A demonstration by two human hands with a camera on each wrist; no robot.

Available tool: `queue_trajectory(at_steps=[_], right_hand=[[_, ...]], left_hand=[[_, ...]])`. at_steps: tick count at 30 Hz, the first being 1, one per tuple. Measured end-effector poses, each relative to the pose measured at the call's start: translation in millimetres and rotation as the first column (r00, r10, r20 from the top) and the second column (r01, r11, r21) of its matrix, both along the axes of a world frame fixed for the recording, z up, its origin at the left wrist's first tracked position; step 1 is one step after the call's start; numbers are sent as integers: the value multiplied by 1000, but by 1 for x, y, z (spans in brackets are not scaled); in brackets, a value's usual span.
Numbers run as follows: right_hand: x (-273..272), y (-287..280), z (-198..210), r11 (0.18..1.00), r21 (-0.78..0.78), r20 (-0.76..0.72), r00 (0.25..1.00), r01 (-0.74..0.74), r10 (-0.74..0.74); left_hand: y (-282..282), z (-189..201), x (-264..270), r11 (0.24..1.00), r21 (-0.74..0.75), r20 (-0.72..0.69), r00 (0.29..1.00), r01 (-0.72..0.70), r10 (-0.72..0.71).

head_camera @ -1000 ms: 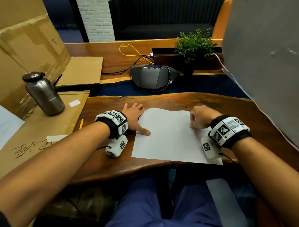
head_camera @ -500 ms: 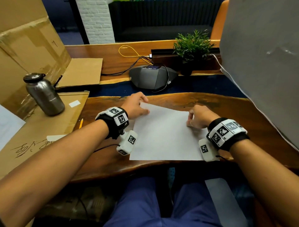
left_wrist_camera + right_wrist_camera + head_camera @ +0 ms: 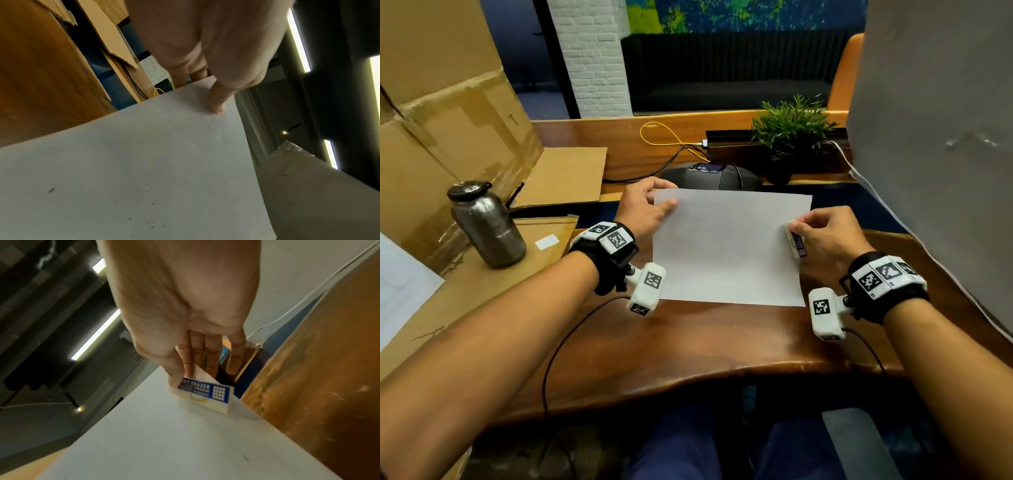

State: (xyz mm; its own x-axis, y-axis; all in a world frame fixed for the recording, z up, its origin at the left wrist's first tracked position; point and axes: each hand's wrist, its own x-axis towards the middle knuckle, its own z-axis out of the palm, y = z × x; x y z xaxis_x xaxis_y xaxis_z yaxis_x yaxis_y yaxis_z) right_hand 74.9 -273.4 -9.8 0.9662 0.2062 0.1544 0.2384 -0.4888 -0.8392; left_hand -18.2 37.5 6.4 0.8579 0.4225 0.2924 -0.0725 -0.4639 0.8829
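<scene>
A white sheet of paper (image 3: 729,246) is held up, tilted, over the wooden desk (image 3: 688,346). My left hand (image 3: 650,205) pinches its upper left corner, thumb on the front; the left wrist view shows the thumb (image 3: 218,100) pressing the paper (image 3: 144,162). My right hand (image 3: 822,233) grips the sheet's right edge together with a white eraser (image 3: 796,243) in a blue sleeve. In the right wrist view the eraser (image 3: 205,394) lies against the paper (image 3: 164,443) under the thumb. A few small dark specks dot the sheet.
A steel bottle (image 3: 486,226) stands on flat cardboard (image 3: 458,294) at the left, with large cardboard boxes (image 3: 448,102) behind. A dark conference phone (image 3: 709,178), cables and a potted plant (image 3: 791,133) sit behind the paper. A grey panel (image 3: 945,137) rises on the right.
The paper lay flat on the desk before. Both hands have lifted its far edge up and away from the desk, and the eraser now shows in the right hand.
</scene>
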Motion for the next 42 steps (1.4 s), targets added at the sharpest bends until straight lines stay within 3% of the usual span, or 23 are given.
queue_trajectory(at_steps=[4,10,13,28,33,37,42], right_hand=[[11,-9,20,996,84,111,993,22,-31],[12,-19,40,976,205,223,975,-73,26],[15,-21,40,954,286,210,977,-87,26],[17,-26,38,876,473,86,994,-95,62],[15,-23,34,856,510,49,996,-85,69],[11,-20,39,802,591,13,995,-86,97],[8,-15,44,777,622,26,995,-95,100]], left_hand=[[0,16,7,995,-96,143,990,17,-3],[-6,21,19,975,-219,205,976,-21,67],[-13,15,21,943,-331,198,979,29,39],[-3,9,12,906,-396,108,987,151,-117],[-1,6,7,905,-410,111,991,116,-77],[-1,3,4,867,-474,57,988,156,-147],[-5,0,7,863,-493,57,994,112,-96]])
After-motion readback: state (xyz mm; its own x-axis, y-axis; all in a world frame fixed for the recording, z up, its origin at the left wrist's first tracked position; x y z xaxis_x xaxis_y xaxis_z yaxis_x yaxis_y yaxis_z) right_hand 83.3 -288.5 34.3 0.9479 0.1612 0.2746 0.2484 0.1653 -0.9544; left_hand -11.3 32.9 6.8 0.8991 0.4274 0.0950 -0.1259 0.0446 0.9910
